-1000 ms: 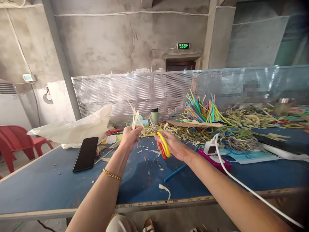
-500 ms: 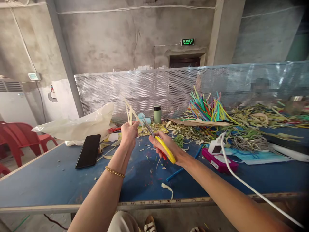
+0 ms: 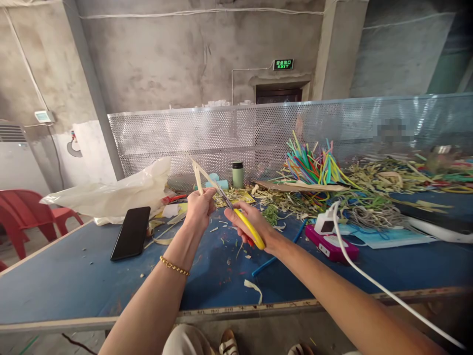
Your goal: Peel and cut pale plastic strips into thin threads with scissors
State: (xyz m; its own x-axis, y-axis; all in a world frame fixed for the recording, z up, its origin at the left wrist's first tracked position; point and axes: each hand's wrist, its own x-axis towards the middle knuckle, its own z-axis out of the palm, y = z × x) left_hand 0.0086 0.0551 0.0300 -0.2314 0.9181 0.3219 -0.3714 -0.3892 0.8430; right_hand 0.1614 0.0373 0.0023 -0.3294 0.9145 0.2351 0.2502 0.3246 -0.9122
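Pale, flat strips of dried leaf or husk point(image 3: 198, 176) stick up from my left hand point(image 3: 200, 207), whose fingers are pinched round their lower ends. My right hand point(image 3: 248, 222) grips scissors point(image 3: 250, 228) with yellow and red handles. Their metal blades point up and left, and the tips lie close to the strips just above my left fingers; whether they touch, I cannot tell. Both hands are over the blue table point(image 3: 155, 286). Below them a small curled pale scrap point(image 3: 253, 291) rests near the front edge.
A black phone point(image 3: 130, 233) and a white plastic bag point(image 3: 114, 195) lie left. Behind stand a green bottle point(image 3: 238, 174) and a bundle of coloured stems point(image 3: 314, 165). Dried scraps point(image 3: 384, 175) spread right. A magenta box point(image 3: 332, 242) carries a white plug and cable.
The whole view has shifted slightly. The strips lean more to the left, and the scissor blades have come nearer to my left fingers. Both hands keep their holds.
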